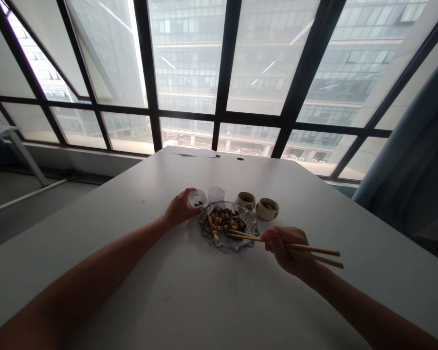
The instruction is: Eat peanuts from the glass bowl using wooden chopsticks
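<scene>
A scalloped glass bowl (228, 247) stands on the table, heaped with brown nuts and seeds (222, 221). My right hand (286, 248) is closed around a pair of wooden chopsticks (312, 250), whose tips reach into the bowl among the nuts. What the tips pinch, if anything, is too small to tell. At the bowl's left rim, my left hand (181, 208) grips a small clear plastic cup (196, 195), tilted toward me. A few dark seeds (198, 204) lie inside it.
Just behind the bowl stands another clear plastic cup (216, 194). Two small ceramic cups (245, 200) are at the bowl's right; the nearer ceramic cup (267, 210) holds some pale pieces. Papers (190, 151) lie at the white table's far edge, by the windows. A blue curtain (405, 141) hangs right.
</scene>
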The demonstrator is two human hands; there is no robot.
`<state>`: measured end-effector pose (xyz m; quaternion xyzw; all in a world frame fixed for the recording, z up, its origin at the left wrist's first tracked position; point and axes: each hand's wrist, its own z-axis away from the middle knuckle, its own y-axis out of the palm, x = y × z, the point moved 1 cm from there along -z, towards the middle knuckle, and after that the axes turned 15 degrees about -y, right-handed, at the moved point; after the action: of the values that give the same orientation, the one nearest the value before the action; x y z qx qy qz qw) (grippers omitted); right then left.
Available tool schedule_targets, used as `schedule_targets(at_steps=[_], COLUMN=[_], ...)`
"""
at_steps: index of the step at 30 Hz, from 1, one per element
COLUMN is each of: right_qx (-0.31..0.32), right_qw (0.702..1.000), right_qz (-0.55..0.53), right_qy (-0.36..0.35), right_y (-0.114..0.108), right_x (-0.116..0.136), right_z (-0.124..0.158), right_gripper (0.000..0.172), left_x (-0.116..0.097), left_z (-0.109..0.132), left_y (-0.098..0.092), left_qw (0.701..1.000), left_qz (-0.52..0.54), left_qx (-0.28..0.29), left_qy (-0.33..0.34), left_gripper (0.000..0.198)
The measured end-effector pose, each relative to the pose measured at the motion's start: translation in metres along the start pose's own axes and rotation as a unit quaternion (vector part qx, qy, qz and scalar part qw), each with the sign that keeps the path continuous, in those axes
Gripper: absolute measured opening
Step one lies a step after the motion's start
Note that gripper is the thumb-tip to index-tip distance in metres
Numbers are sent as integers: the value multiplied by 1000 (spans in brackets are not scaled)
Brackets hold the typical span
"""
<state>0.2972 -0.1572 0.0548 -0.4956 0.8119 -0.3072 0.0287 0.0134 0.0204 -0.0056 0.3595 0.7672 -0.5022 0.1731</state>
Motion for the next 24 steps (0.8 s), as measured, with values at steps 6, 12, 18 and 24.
schedule_targets(at_steps=[6, 12, 18, 24], right_qx=[15, 28, 58, 13], right_qw=[999, 999, 998, 996], right_qz=[-14, -30, -6, -61], right_qy=[40, 34, 25, 69], right_y=[3, 3, 1, 4], right_x=[3, 4, 7, -1], right_z=[-3, -4, -8, -2], right_gripper=[52, 51, 49, 51], left_x=[-3, -3, -2, -2], left_z=[1, 1, 0, 0], left_y=[-2, -2, 0, 0], left_qw=[1000, 1000, 1000, 1000], left_qz=[1, 0, -2, -3], left_qx=[-7, -2, -12, -5], left_qy=[3, -2, -1, 5], left_gripper=[61, 60, 60, 59])
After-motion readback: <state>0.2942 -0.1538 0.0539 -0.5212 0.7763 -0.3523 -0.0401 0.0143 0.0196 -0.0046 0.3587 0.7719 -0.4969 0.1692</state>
